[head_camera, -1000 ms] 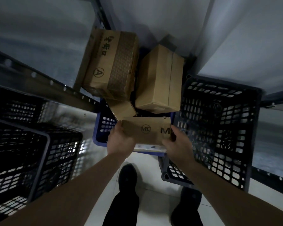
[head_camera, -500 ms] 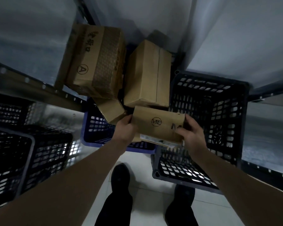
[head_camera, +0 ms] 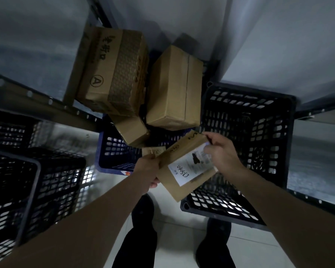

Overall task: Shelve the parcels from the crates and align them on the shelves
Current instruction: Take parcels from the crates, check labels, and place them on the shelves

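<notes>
The flat parcel sits just right of the frame's centre, held in the air above the gap between the blue crate and the black crate, tilted so its white label faces up. The left hand grips its lower left edge, thumb on top and fingers curled underneath. The right hand pinches the upper right corner, its fingers wrapped over the edge and partly covering the label.

Behind it, in the upper middle of the frame, three more boxes lean out of the blue crate: a large one marked "A", a plain one to its right, and a small one wedged below them. A metal shelf rail runs across the left side.

The likely risk: both grips hold only edges, so the thin parcel could slip or bend if swung quickly toward a shelf. The leaning boxes also look loosely stacked; a knock from an arm could topple them.
</notes>
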Demonstrator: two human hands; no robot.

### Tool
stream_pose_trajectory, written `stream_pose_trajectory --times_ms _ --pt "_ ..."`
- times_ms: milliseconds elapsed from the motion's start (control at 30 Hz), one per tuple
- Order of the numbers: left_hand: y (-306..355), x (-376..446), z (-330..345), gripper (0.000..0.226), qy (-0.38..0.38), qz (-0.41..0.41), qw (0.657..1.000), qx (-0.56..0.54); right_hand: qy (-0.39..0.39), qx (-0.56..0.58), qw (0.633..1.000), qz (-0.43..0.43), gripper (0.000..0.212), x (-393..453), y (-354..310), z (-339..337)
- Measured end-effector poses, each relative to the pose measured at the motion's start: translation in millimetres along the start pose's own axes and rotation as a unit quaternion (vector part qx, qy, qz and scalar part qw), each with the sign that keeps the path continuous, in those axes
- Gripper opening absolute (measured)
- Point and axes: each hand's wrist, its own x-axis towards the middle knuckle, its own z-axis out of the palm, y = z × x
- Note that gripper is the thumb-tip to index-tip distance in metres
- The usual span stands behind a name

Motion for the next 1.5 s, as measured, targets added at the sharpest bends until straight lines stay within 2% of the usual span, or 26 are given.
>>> stream_pose_trajectory --times_ms 100,200,267,333,400,500,533,633,700,833,933,1033,1167,1400,1500 --pt "-3 3 2 0.033 0.007 0.011 1.000 0.013 -0.015 -0.112 0.993 -0.017 0.054 8 12 11" --pt "-3 5 2 0.035 0.011 0.064 0.996 0.066 0.026 -0.165 0.986 0.002 0.072 10 19 20" --pt "-6 6 1 0.035 0.017 0.124 0.982 0.145 0.065 -0.161 0.985 0.015 0.087 7 22 22" --pt "-8 5 -1 0.029 0.023 0.145 0.969 0.199 0.096 -0.111 0.988 0.040 0.089 0 24 24" --pt "-7 4 -7 0.026 0.018 0.137 0.963 0.229 0.111 -0.038 0.991 0.066 0.081 -7 29 26" --pt "-3 -3 -16 0.055 -0.025 0.134 0.960 0.243 0.097 -0.006 0.994 0.056 0.043 -14 41 30" --pt "-1 -7 -17 0.062 -0.046 0.136 0.957 0.250 0.084 -0.007 0.995 0.044 0.037 -15 46 32" --pt "-1 -9 -13 0.065 -0.045 0.138 0.968 0.202 0.034 0.015 0.999 -0.002 0.048 -20 46 40" --pt "-2 -8 -8 0.053 -0.027 0.137 0.975 0.173 0.021 0.018 0.999 -0.019 0.053 -22 43 42" --pt "-3 -9 0 0.048 -0.043 0.123 0.980 0.154 0.027 0.012 0.999 0.012 0.049 -22 42 37" --pt "-5 -7 8 0.034 -0.068 0.145 0.971 0.175 0.041 0.005 0.998 0.056 0.053 -22 47 34" --pt "-6 -5 12 0.040 -0.082 0.160 0.972 0.149 0.044 0.034 0.995 0.084 0.059 -23 52 33" --pt "-1 -10 12 0.042 -0.099 0.136 0.980 0.107 0.035 0.060 0.994 0.088 0.066 -27 47 31" --pt "22 -58 3 0.047 -0.090 0.133 0.985 0.065 0.040 0.071 0.995 0.054 0.044 -61 -1 11" --pt "37 -93 -3 0.045 -0.093 0.148 0.984 0.044 0.052 0.075 0.995 0.038 0.058 -82 -27 -2"
